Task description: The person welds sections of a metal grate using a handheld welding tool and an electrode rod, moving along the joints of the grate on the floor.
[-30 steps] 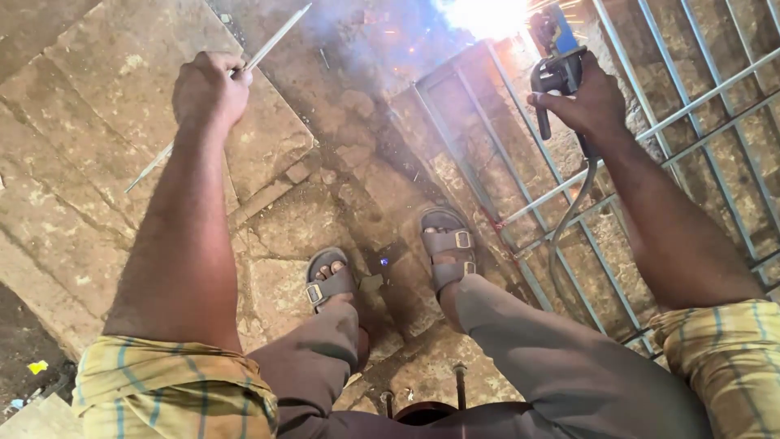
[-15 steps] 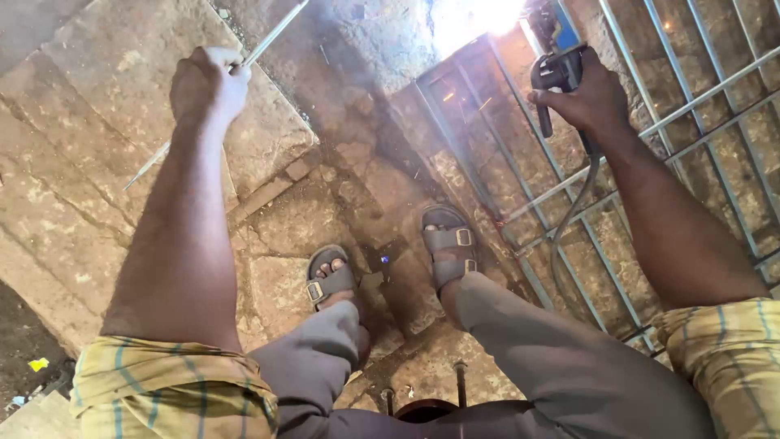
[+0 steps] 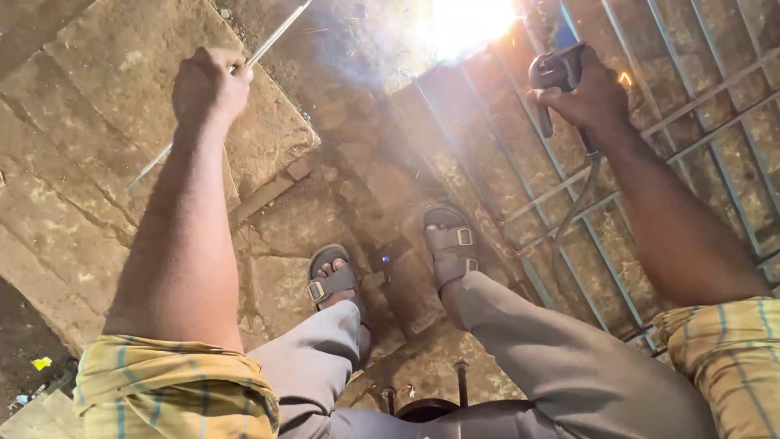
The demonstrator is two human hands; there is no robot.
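Observation:
My left hand (image 3: 210, 83) is closed around a thin metal rod (image 3: 272, 38) that runs diagonally from upper right to lower left over the stone slabs. My right hand (image 3: 587, 91) grips a dark welding electrode holder (image 3: 554, 75) with a cable (image 3: 573, 215) trailing down from it. Its tip points toward a very bright arc glare (image 3: 467, 23) with smoke at the top edge of a metal bar grille (image 3: 617, 187) lying on the ground. My two sandalled feet (image 3: 398, 260) rest on the stone beside the grille.
Rough stone slabs (image 3: 97, 146) cover the ground at left, with a raised step edge. A dark gap with small litter (image 3: 36, 366) lies at lower left. A dark round stool part (image 3: 426, 406) shows beneath me. A small spark (image 3: 626, 79) glows near my right hand.
The arc glare has grown brighter with more smoke around it. Both hands hold almost the same places as before.

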